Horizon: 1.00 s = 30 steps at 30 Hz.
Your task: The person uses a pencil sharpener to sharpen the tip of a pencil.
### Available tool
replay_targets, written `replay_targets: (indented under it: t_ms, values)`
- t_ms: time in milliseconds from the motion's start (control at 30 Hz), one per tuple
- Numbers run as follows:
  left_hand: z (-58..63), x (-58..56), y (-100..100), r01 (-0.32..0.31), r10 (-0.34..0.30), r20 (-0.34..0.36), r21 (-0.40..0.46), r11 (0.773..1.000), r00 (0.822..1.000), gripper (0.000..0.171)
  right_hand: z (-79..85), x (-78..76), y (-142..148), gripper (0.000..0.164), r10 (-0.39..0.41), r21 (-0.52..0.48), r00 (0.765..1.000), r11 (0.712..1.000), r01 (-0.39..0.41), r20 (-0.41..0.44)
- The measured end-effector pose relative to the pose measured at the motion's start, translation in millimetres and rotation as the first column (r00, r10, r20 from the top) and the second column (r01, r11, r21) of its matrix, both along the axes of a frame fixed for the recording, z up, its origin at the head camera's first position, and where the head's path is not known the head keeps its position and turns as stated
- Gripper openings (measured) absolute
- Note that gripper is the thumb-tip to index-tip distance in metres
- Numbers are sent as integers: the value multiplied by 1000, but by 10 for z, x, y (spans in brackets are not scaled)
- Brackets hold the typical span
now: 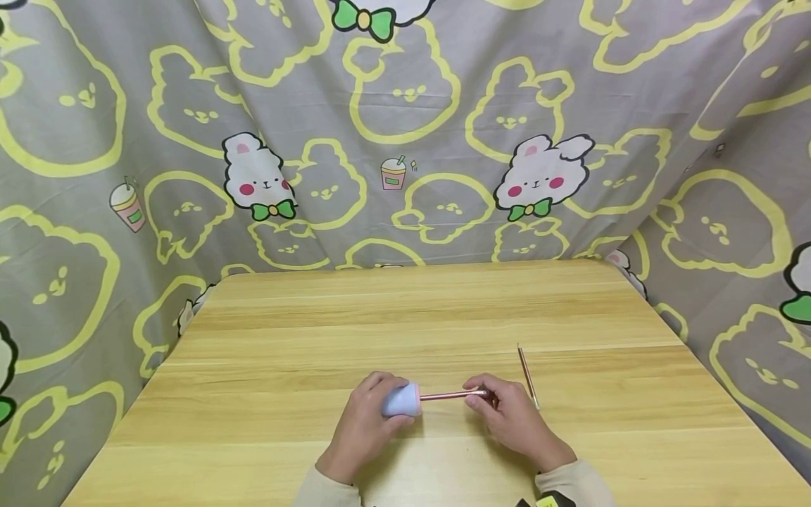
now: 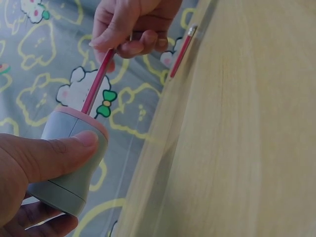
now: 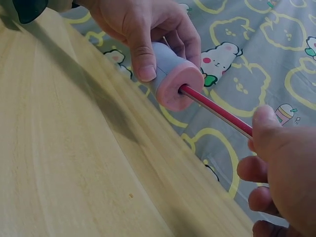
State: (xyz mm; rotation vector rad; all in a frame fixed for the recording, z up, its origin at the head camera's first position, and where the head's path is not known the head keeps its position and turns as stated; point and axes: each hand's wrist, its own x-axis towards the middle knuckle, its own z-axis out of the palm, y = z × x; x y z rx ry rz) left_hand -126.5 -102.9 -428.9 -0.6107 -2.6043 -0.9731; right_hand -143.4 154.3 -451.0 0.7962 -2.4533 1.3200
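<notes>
My left hand (image 1: pixel 369 421) grips a pale blue pencil sharpener (image 2: pixel 69 163) round its body, thumb along the side. Its pink end (image 3: pixel 170 94) faces my right hand, and a red pencil (image 3: pixel 217 109) sits in the hole there. The right hand (image 1: pixel 510 415) pinches that pencil near its outer end between thumb and fingers. Both hands are held over the near part of the table, with the pencil lying roughly level between them in the head view. The pencil's inner end is hidden inside the sharpener.
A second red pencil (image 1: pixel 527 377) lies on the wooden table (image 1: pixel 380 317), just beyond my right hand, its eraser end toward me. A grey curtain (image 1: pixel 437 211) with yellow and white cartoon figures hangs behind the table and along both sides.
</notes>
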Motion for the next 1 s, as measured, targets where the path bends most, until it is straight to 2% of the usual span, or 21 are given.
replay_targets:
  t_ms: [500, 1000]
  values:
    - [5, 4, 7, 8, -8, 6, 2, 1000, 1000, 46, -10, -8, 9, 10, 21, -20, 1000, 1000, -21, -22]
    - [-11, 1, 11, 4, -4, -3, -4, 1000, 1000, 46, -10, -15, -14, 13, -10, -22, 999, 1000, 10, -39]
